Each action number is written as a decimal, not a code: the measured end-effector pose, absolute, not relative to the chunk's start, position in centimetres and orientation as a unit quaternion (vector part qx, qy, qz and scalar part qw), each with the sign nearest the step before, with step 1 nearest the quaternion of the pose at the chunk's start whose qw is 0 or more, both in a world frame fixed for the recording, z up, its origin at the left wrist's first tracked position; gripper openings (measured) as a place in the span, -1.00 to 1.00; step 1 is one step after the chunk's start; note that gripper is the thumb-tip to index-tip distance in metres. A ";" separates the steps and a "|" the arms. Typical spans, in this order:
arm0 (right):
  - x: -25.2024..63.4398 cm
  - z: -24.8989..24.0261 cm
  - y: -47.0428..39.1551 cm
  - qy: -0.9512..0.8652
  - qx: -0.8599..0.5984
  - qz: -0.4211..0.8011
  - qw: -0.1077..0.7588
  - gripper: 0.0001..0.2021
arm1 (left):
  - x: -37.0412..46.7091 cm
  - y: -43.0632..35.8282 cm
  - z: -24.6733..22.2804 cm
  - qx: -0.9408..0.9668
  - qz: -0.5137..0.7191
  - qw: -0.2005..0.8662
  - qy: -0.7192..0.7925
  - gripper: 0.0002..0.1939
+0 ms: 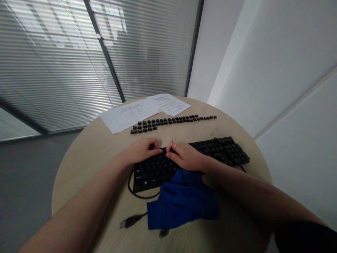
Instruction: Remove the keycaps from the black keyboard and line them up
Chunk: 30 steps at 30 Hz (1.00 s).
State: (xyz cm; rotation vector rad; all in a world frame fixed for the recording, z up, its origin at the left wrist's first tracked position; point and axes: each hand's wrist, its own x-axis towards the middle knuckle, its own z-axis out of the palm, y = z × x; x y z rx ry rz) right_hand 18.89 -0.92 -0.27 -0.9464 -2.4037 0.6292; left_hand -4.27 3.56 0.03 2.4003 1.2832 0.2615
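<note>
A black keyboard [155,172] lies slanted across a round wooden table, both of my hands at its far edge. My left hand [140,150] is curled round that edge, its thumb lying over the top row of keys. Pinched in my right hand [188,156] is a wire keycap puller [173,143], its thin wires pointing up and its dark body partly hidden by the fingers. My right wrist crosses the middle of the keyboard and covers some keys. Behind the keyboard, several loose black keycaps [163,122] stand in rows.
A crumpled blue cloth [184,200] lies in front of the keyboard. The black cable [139,195] loops by its left corner, and a USB plug [131,221] sticks out near the cloth. Printed sheets [129,114] lie at the table's far side. A white wall [284,70] stands at the right.
</note>
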 end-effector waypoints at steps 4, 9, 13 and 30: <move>18.9 -0.6 -0.9 -0.883 -0.333 0.222 0.245 -0.84 | -4.3 3.4 0.0 0.858 0.096 0.205 0.461 -0.68; 19.0 -0.7 -0.9 -0.882 -0.330 0.232 0.243 -0.85 | -4.4 3.2 -0.2 0.857 0.097 0.202 0.463 -0.68; 19.0 -0.7 -1.0 -0.877 -0.338 0.242 0.239 -0.84 | -4.4 3.1 -0.3 0.854 0.104 0.204 0.467 -0.70; 19.5 -2.2 -1.3 -0.871 -0.318 0.184 0.326 -0.85 | -4.4 3.0 -0.8 0.843 0.133 0.223 0.470 -0.72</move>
